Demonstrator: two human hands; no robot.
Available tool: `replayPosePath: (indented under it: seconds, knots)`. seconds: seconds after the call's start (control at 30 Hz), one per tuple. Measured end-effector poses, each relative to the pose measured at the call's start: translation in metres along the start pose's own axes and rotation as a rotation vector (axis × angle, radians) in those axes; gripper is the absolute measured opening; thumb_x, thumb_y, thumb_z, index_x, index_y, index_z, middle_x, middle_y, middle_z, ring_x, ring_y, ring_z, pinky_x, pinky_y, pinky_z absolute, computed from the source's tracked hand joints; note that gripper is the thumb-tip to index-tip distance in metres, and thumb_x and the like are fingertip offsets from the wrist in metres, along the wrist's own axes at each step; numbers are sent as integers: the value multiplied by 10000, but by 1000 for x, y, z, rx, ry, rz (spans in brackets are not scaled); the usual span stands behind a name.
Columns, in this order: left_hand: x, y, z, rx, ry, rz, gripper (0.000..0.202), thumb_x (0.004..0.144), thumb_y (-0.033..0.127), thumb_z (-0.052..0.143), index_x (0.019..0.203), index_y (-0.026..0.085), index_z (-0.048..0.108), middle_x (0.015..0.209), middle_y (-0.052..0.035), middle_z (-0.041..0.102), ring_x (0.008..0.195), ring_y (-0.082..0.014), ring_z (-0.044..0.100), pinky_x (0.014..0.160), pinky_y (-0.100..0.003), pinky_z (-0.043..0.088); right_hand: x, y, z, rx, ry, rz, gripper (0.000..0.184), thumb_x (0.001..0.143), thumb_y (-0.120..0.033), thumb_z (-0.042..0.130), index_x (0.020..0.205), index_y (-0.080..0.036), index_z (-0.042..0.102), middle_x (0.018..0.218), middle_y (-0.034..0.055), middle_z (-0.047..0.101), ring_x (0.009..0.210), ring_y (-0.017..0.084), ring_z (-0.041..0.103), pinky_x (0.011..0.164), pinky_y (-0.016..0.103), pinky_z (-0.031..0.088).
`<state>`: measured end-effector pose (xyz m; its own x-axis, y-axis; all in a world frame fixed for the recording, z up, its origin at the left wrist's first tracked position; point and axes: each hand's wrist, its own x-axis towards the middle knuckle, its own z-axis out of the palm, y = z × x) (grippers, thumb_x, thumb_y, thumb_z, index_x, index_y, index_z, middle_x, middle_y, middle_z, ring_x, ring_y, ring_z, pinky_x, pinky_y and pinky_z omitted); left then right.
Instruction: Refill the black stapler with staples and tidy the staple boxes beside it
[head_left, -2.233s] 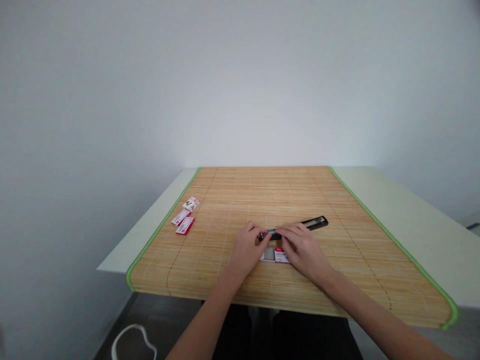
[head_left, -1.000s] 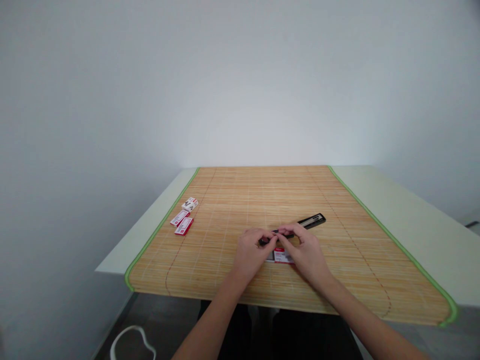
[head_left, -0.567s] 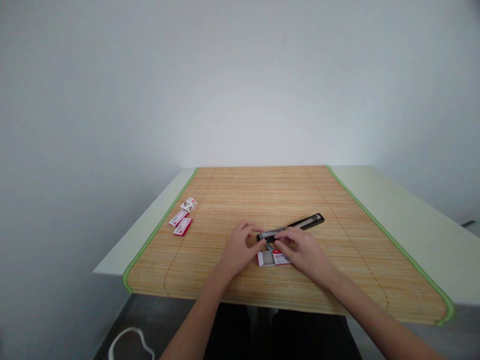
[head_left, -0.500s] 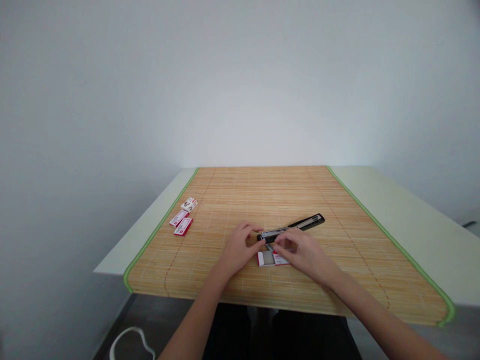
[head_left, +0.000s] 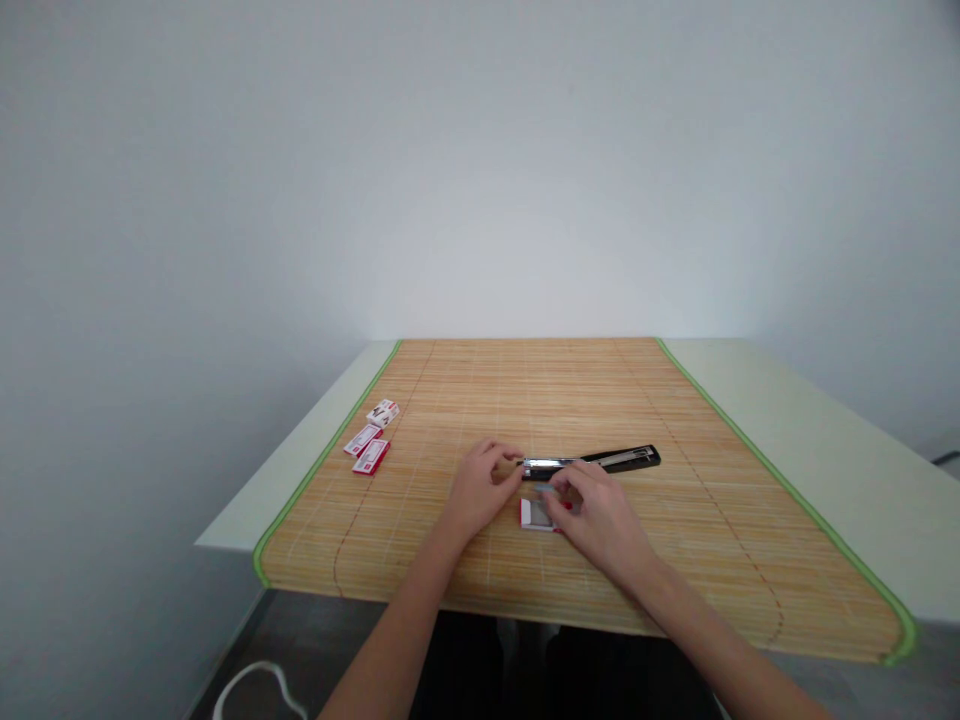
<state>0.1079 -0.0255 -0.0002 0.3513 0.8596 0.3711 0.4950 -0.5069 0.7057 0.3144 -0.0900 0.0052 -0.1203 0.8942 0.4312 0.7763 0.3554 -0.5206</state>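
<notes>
Stapler (head_left: pixel 615 459) lies unfolded. At its left end, the left hand (head_left: pixel 478 492) holds thumb and fingers apart. On its near side, the right hand (head_left: pixel 600 512) is at a grey strip (head_left: pixel 544 487); clamping cannot be confirmed. Slack pinching could drop the strip into the box (head_left: pixel 538 515).

A slatted mat (head_left: pixel 517 390) with green edges covers the middle of the white surface (head_left: pixel 810 460). On it, two red-and-white boxes (head_left: pixel 371 457) and a patterned box (head_left: pixel 383 413) lie left; a black stapler (head_left: pixel 613 461) lies near centre-right, an open box (head_left: pixel 536 515) nearer.
</notes>
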Motion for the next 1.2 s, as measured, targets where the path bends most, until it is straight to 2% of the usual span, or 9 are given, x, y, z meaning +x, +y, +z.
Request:
replayPosePath:
  seconds: [0.17,0.3,0.6,0.73,0.8,0.87,1.0,1.1,1.2]
  knots:
    - [-12,25,-6,-125,-78,25,208,942,298,634,1104,263,760,1026,-42,724,964,-195,651,895,-344,516,6,-7,-14,-36,45,-99,77,879,-247,657,953,-255,674,952,73,680,934,276,624,858,440,501]
    - [-15,38,-5,-271,-129,-51,258,973,386,608,1141,261,759,1039,-45,756,955,-200,674,895,-352,524,11,-12,-19,-46,39,-173,120,911,-259,621,1014,-251,682,972,82,688,958,281,621,871,456,494]
    - [-14,32,7,-864,-219,-327,470,931,523,661,1279,206,645,1192,-124,722,973,-205,695,790,-310,536,20,-19,-23,81,52,-223,166,915,-287,651,1074,-282,698,1026,69,703,993,271,627,896,462,499]
    - [-15,31,2,-976,-280,-356,501,955,516,628,1355,215,597,1177,-135,721,943,-202,697,771,-310,528,22,-21,-24,210,46,-203,155,931,-308,646,1076,-290,698,1027,63,702,1009,257,634,889,437,523]
    - [-14,27,1,-936,-278,-344,497,980,531,575,1368,221,591,1158,-127,721,954,-208,695,777,-320,528,23,-20,-25,234,45,-190,140,930,-309,642,1056,-288,700,1025,65,702,1011,258,637,880,430,530]
    - [-12,19,-1,-800,-204,-300,452,991,524,548,1317,221,623,1119,-106,721,933,-199,683,785,-326,521,26,-16,-27,221,43,-204,133,921,-298,643,1041,-280,700,1035,70,703,1019,262,637,890,435,528]
    - [-9,1,-1,-269,-12,-118,418,858,437,749,1224,250,671,1137,-68,681,1044,-224,618,912,-368,490,44,2,-31,137,-8,-237,112,890,-264,665,994,-263,706,1027,65,706,1010,259,634,918,439,510]
    - [-5,-8,3,12,-28,-28,482,769,384,835,1215,281,684,1155,-55,658,1118,-256,581,981,-406,455,61,17,-30,105,-105,-225,67,863,-261,694,924,-254,722,970,47,706,965,237,639,904,420,512]
    - [0,-13,8,134,-45,-21,352,800,374,808,1128,283,720,1101,-41,667,1094,-259,582,980,-414,437,72,24,-26,87,-194,-220,57,847,-279,721,893,-255,744,946,40,706,944,222,644,893,400,515]
